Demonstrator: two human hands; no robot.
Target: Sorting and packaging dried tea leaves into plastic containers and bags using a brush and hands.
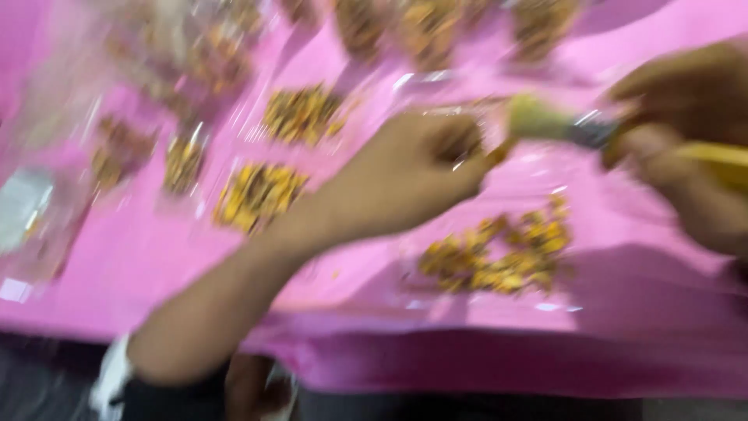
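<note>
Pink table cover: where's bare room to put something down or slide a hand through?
Free: the near strip of the pink cover below the yellow-brown pile, and the patch left of the left hand's forearm. Crowded: the far side, with rows of clear packets; right hand holds a brush.

pink table cover: smooth, slightly glossy | brush ferrule: shiny metal

Pink-covered table, blurred clear packets of yellow-brown mix across it, loose heap near the front edge
</note>
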